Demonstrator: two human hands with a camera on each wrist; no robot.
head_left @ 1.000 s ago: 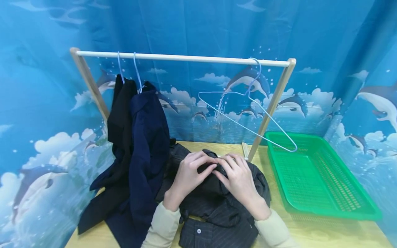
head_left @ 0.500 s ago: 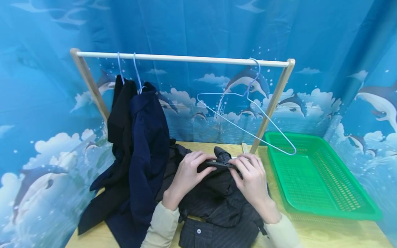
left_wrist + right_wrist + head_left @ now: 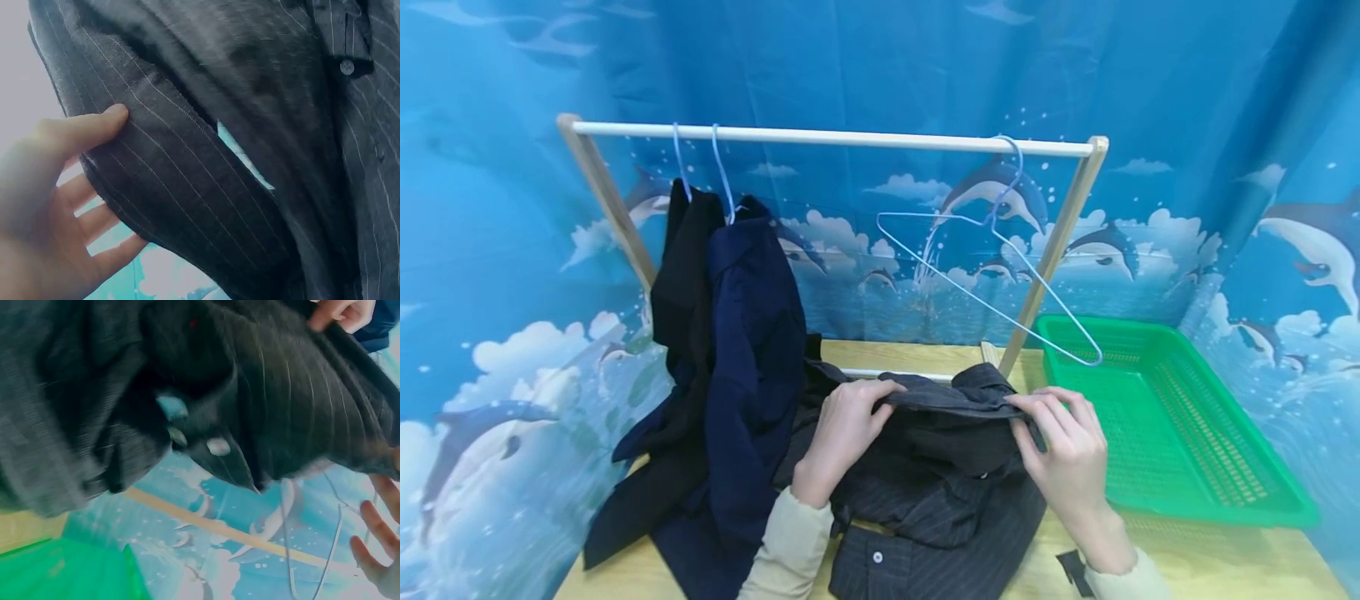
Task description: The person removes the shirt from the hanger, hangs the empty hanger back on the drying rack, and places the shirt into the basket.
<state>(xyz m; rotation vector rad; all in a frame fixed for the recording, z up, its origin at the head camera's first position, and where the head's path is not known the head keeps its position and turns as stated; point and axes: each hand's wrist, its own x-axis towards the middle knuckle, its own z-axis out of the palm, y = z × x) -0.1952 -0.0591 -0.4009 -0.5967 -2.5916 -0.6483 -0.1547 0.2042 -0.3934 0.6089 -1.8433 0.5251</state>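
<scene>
A dark pinstriped shirt (image 3: 917,500) with white buttons lies bunched on the table in the head view. My left hand (image 3: 847,429) pinches one end of a raised edge of it, which looks like the collar. In the left wrist view that hand (image 3: 62,206) has its thumb on top of the striped cloth and the fingers behind. My right hand (image 3: 1067,450) pinches the other end of this edge, so the cloth spans between both hands. Only part of the right hand (image 3: 381,537) shows in the right wrist view, where the shirt (image 3: 294,394) looks blurred.
Behind stands a rail (image 3: 835,137) on wooden legs. Black (image 3: 688,283) and navy (image 3: 748,333) garments hang at its left, and a bare blue wire hanger (image 3: 992,225) at its right. A green basket (image 3: 1225,417) stands on the table (image 3: 1210,567) at the right.
My right hand has moved right, away from the left hand, and the shirt edge between them has spread out longer. The left hand has stayed nearly in place.
</scene>
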